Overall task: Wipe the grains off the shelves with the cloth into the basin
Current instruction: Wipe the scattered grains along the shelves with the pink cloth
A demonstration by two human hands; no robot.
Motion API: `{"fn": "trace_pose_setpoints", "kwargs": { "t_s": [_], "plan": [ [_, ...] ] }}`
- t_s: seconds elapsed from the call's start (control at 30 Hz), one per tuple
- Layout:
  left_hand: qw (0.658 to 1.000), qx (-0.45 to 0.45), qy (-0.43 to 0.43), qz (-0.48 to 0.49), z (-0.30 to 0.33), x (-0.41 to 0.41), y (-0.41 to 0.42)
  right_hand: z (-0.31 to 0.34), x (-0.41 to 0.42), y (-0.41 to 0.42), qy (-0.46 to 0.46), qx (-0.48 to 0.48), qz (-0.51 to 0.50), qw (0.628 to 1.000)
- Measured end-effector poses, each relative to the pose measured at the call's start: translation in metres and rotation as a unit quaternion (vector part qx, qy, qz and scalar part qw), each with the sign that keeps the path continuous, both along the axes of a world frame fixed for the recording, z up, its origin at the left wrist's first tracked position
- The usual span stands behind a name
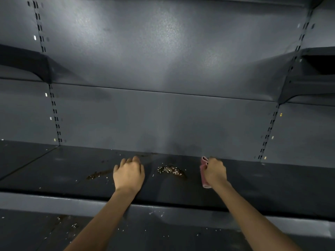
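A dark grey shelf (253, 180) runs across the view. A heap of pale and brown grains (171, 170) lies on it between my hands. A thinner brown smear of grains (98, 174) lies left of my left hand. My left hand (129, 173) rests palm down on the shelf with its fingers curled and holds nothing. My right hand (215, 172) grips a folded pink cloth (204, 175), held upright on the shelf to the right of the heap. No basin is in view.
A lower shelf (163, 236) below carries scattered grains (74, 225) at its left. The grey back panel (163, 115) stands close behind the heap. Slotted uprights (54, 111) flank the bay, with shelf brackets (299, 91) at both sides above.
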State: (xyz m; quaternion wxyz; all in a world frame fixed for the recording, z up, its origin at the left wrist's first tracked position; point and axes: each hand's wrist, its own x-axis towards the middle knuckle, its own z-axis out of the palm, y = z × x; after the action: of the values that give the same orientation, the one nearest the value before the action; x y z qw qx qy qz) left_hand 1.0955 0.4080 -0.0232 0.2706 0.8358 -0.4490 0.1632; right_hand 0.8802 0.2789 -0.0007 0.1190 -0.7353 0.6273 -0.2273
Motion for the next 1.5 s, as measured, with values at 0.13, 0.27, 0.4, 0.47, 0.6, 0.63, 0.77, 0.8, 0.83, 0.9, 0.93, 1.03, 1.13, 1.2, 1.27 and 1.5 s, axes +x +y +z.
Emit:
{"fn": "trace_pose_setpoints", "kwargs": {
  "t_s": [0.13, 0.27, 0.4, 0.47, 0.6, 0.63, 0.77, 0.8, 0.83, 0.9, 0.93, 1.03, 1.13, 1.2, 1.27, 1.5],
  "plan": [
    [1.0, 0.001, 0.012, 0.005, -0.002, 0.004, -0.008, -0.009, 0.024, -0.002, 0.047, 0.024, -0.02, 0.998],
    [1.0, -0.001, 0.009, -0.001, -0.002, 0.006, -0.015, -0.008, 0.052, -0.001, 0.06, 0.035, -0.011, 0.998],
    [1.0, -0.018, -0.02, -0.003, -0.003, 0.01, -0.017, -0.009, 0.076, 0.0, 0.071, 0.034, 0.019, 0.997],
    [0.999, -0.022, -0.024, -0.001, -0.005, 0.011, -0.017, -0.01, 0.087, 0.001, 0.081, 0.025, 0.034, 0.996],
    [1.0, -0.005, 0.0, -0.002, -0.006, 0.013, -0.018, -0.011, 0.108, 0.006, 0.078, 0.014, 0.059, 0.995],
    [1.0, -0.003, -0.001, -0.005, -0.006, 0.012, -0.018, -0.011, 0.113, 0.009, 0.083, 0.012, 0.066, 0.994],
    [1.0, -0.015, 0.003, -0.006, -0.005, 0.01, -0.017, -0.014, 0.135, 0.021, 0.076, -0.006, 0.107, 0.991],
    [1.0, -0.017, 0.008, -0.004, -0.005, 0.01, -0.016, -0.014, 0.141, 0.025, 0.075, -0.008, 0.123, 0.99],
    [1.0, -0.017, 0.014, -0.002, -0.004, 0.01, -0.015, -0.014, 0.146, 0.029, 0.073, -0.007, 0.14, 0.987],
    [0.999, -0.022, 0.025, 0.001, -0.003, 0.011, -0.014, -0.012, 0.153, 0.036, 0.061, 0.001, 0.172, 0.983],
    [0.999, -0.026, 0.031, 0.003, -0.003, 0.012, -0.013, -0.01, 0.153, 0.038, 0.048, 0.005, 0.184, 0.982],
    [0.999, -0.027, 0.04, 0.008, -0.002, 0.012, -0.012, 0.0, 0.14, 0.036, -0.016, -0.007, 0.192, 0.981],
    [0.999, -0.02, 0.046, 0.011, -0.002, 0.012, -0.013, 0.012, 0.111, 0.02, -0.059, -0.02, 0.161, 0.985],
    [0.999, -0.019, 0.049, 0.011, -0.002, 0.011, -0.013, 0.016, 0.089, 0.006, -0.049, -0.026, 0.11, 0.992],
    [0.998, -0.019, 0.052, 0.013, -0.002, 0.012, -0.012, 0.016, 0.07, -0.003, -0.027, -0.016, 0.07, 0.997],
    [0.998, -0.022, 0.055, 0.024, -0.001, 0.01, -0.013, -0.011, 0.053, 0.016, 0.071, -0.005, 0.085, 0.994]
  ]
}}
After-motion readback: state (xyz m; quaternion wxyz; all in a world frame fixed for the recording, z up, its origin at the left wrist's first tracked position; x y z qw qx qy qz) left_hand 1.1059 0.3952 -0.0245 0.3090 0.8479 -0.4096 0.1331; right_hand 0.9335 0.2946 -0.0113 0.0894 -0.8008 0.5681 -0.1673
